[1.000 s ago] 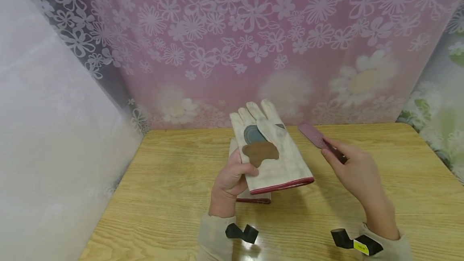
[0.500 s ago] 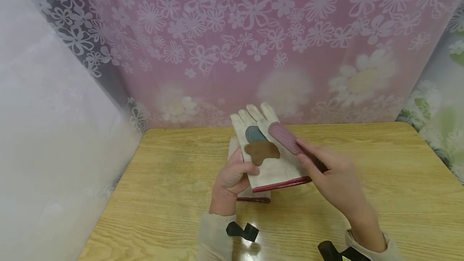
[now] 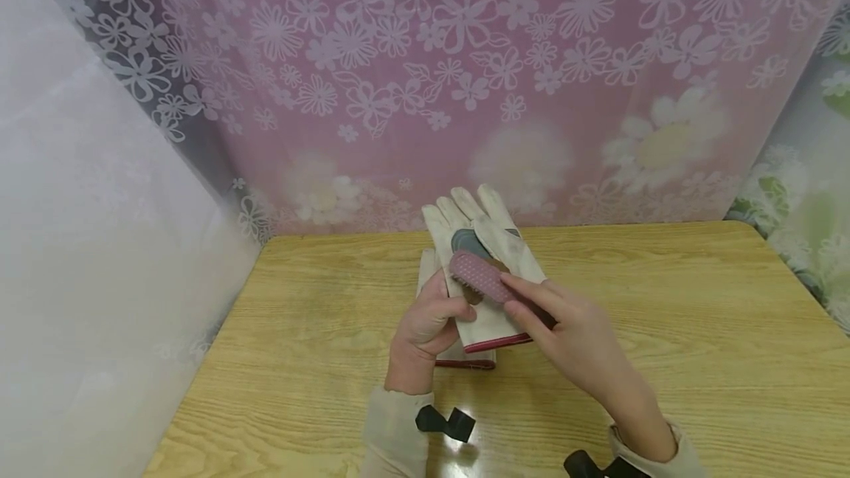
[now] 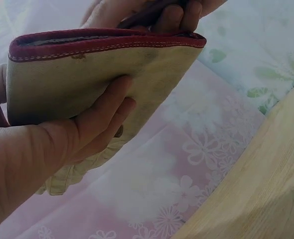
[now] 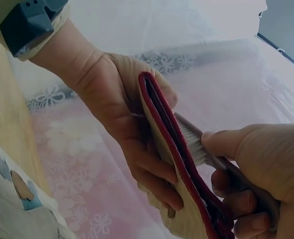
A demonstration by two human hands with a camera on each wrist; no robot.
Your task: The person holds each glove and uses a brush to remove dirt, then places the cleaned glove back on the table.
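My left hand (image 3: 423, 324) grips a cream work glove (image 3: 524, 260) with a red-edged cuff, thumb on the front and fingers behind it. The glove is raised above the table, fingers pointing away. A blue-grey patch (image 3: 467, 242) shows on its front; the brown patch below is partly covered. My right hand (image 3: 581, 334) holds a pinkish-purple brush (image 3: 479, 276) by its handle, over the brown patch. In the right wrist view, white bristles (image 5: 189, 140) meet the glove's front face. The left wrist view shows the glove's back (image 4: 82, 84) with my fingers spread across it.
A second cream glove (image 3: 465, 357) lies on the wooden table (image 3: 299, 360) beneath the held one, mostly hidden in the head view. A pink flowered sheet (image 3: 398, 94) hangs behind the table's far edge, with a whitish sheet (image 3: 99, 242) at the left.
My right hand has brought the brush leftward from beside the glove, across its thumb, onto the brown patch. The left hand and glove have stayed nearly still.
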